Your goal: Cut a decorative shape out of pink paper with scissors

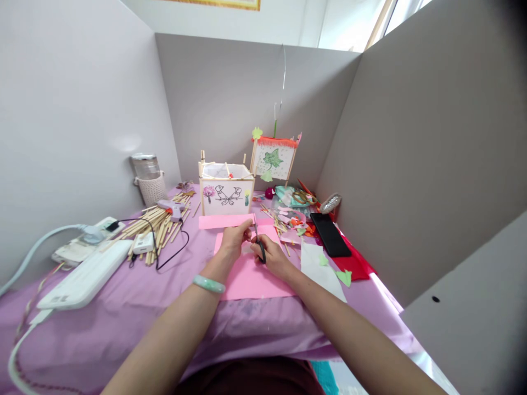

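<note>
My left hand [236,240] pinches a strip of pink paper [222,221] near its right end, and the strip stretches out to the left. In my right hand [269,255] is a pair of dark-handled scissors [261,249], its blades pointing up and away beside the strip's right end. A larger sheet of pink paper [259,282] lies flat on the table under both hands. Just beyond stands a stick-framed paper lantern [227,196] with drawn birds and flowers. Whether the blades touch the strip I cannot tell.
Wooden sticks [164,230], a glue gun [173,208] and a white power strip [86,274] lie left. At right are a black phone [330,235], white paper [315,266] and coloured scraps. A second lantern [274,159] with a green leaf stands behind; grey panels surround the table.
</note>
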Demonstrator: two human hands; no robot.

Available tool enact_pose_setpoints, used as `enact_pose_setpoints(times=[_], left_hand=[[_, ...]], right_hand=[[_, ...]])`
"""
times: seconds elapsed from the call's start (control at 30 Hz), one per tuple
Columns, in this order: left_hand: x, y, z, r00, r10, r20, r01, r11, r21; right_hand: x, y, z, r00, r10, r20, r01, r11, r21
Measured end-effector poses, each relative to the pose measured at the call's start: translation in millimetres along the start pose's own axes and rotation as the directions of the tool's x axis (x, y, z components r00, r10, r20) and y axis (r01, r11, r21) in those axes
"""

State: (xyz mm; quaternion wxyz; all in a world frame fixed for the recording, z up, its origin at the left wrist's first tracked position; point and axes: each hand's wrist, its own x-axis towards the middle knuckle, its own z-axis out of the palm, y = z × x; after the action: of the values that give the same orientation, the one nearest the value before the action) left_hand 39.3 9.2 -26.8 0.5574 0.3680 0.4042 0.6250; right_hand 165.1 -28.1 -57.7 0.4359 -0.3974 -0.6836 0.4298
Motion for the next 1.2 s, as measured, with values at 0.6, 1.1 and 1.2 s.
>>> enact_pose_setpoints(times=[0.6, 1.1, 1.2], left_hand=[[-1.5, 0.4, 1.1, 0.999, -0.025, 0.034, 0.025, 1.000, -0.002], [-1.1, -1.6, 0.7, 0.995, -0.055, 0.078, 0.055, 0.998, 0.005], [-1.7, -1.0, 0.8, 0.996, -0.051, 0.079, 0.051, 0.999, 0.001]], right_hand=[[-0.8, -5.0, 1.3, 1.000, 0.024, -0.011, -0.023, 0.998, 0.065], [-1.5, -6.5, 0.4, 0.999, 0.009, -0.041, -0.007, 0.999, 0.043], [-1.4, -5.8, 0.2, 0.999, 0.012, -0.040, -0.010, 0.999, 0.045]])
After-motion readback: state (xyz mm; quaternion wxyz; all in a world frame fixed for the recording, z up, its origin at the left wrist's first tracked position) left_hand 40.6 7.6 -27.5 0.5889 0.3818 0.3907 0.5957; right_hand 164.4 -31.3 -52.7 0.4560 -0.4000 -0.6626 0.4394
